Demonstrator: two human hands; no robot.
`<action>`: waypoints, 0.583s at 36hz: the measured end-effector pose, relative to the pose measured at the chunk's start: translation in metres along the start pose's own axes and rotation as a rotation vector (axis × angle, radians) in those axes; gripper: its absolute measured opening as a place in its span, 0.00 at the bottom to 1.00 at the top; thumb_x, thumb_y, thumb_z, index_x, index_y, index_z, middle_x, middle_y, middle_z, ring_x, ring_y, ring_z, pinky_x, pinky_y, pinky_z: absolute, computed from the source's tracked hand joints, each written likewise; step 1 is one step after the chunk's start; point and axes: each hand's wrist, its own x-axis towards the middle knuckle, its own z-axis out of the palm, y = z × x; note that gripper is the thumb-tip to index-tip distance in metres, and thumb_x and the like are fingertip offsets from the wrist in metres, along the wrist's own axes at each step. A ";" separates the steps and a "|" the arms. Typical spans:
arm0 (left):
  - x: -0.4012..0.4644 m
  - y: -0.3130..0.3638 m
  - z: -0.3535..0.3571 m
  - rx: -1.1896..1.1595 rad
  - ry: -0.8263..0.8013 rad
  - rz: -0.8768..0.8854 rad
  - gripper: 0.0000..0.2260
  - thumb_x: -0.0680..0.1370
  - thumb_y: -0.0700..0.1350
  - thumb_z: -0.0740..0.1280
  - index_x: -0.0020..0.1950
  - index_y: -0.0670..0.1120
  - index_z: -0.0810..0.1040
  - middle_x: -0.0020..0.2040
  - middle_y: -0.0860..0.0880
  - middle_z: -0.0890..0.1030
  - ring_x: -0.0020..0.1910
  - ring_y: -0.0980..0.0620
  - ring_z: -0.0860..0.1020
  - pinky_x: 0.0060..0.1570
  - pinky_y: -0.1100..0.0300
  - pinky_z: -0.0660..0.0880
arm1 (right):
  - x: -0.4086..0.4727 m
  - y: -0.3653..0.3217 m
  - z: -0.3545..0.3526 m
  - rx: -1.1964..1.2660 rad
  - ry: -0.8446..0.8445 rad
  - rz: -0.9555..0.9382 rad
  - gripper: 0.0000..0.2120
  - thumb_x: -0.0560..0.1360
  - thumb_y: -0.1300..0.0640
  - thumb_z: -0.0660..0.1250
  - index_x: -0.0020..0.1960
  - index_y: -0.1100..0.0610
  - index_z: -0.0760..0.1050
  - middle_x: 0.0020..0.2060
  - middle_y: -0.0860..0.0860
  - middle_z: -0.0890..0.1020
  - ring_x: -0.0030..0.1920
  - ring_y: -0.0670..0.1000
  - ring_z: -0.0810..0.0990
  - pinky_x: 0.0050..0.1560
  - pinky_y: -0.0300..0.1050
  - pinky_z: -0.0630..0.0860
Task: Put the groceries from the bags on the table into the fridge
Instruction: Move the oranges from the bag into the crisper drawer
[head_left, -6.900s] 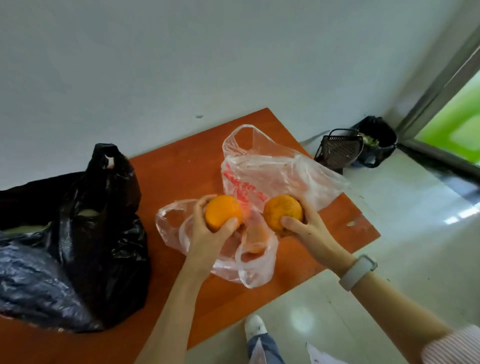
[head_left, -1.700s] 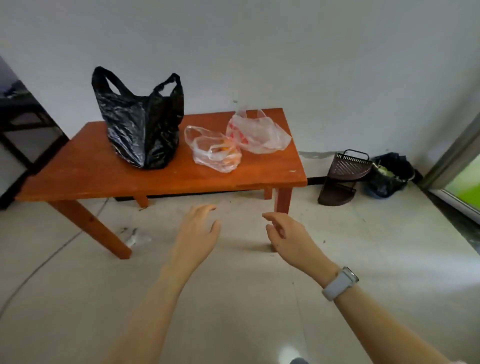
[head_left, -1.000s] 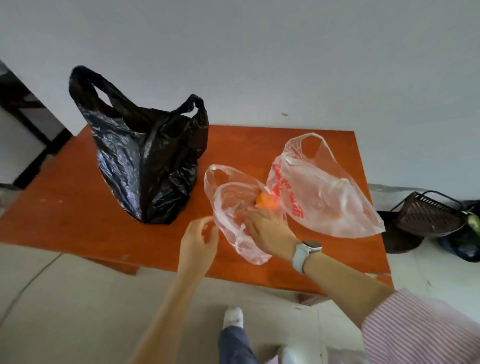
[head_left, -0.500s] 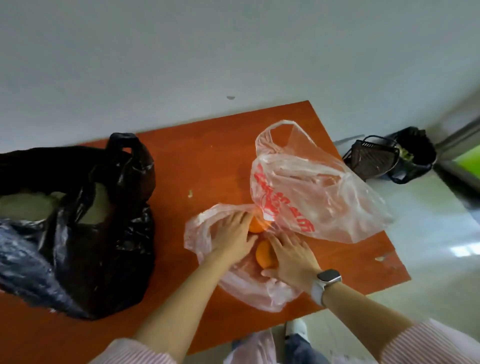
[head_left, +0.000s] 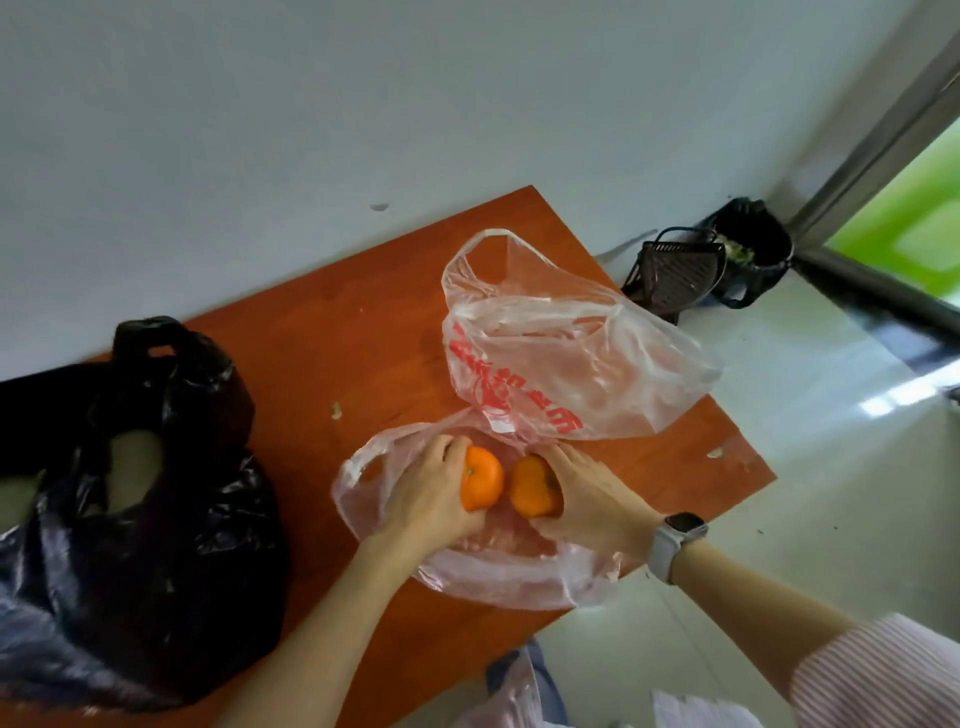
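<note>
Two oranges sit side by side over a clear plastic bag (head_left: 488, 577) on the orange-brown table (head_left: 322, 338). My left hand (head_left: 428, 493) grips the left orange (head_left: 482, 486). My right hand (head_left: 592, 493) grips the right orange (head_left: 532, 493). Both hands are inside the mouth of this bag. A second clear bag with red print (head_left: 566, 364) lies just behind them, looking empty. A large black bag (head_left: 135, 519) stands at the left of the table, its contents mostly hidden.
The white wall runs right behind the table. On the floor at the right stand a dark basket (head_left: 675, 270) and a black bag of waste (head_left: 753, 249), beside a door frame. Pale tiled floor (head_left: 831, 467) lies right of the table.
My hands were empty a second ago; they reached into the clear bag and each now holds an orange, lifted slightly. The view moved closer to the table.
</note>
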 end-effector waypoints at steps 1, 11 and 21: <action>-0.008 0.004 -0.005 -0.036 0.017 0.013 0.36 0.69 0.52 0.71 0.73 0.47 0.58 0.70 0.49 0.63 0.68 0.47 0.64 0.63 0.56 0.64 | -0.006 -0.001 -0.004 0.037 0.012 -0.015 0.40 0.67 0.43 0.69 0.72 0.45 0.52 0.67 0.47 0.66 0.63 0.52 0.68 0.62 0.48 0.69; -0.056 0.123 -0.026 -0.508 0.294 0.127 0.33 0.66 0.51 0.76 0.63 0.60 0.59 0.60 0.57 0.66 0.56 0.55 0.71 0.49 0.61 0.69 | -0.120 0.025 -0.046 0.675 0.392 0.007 0.32 0.70 0.52 0.71 0.65 0.42 0.56 0.60 0.44 0.65 0.58 0.47 0.70 0.55 0.42 0.75; -0.095 0.351 0.070 -0.598 0.114 0.440 0.31 0.68 0.49 0.75 0.66 0.56 0.63 0.61 0.53 0.68 0.57 0.52 0.72 0.51 0.59 0.72 | -0.357 0.148 -0.052 0.751 0.869 0.318 0.29 0.72 0.55 0.70 0.66 0.46 0.58 0.58 0.48 0.67 0.50 0.45 0.73 0.41 0.30 0.71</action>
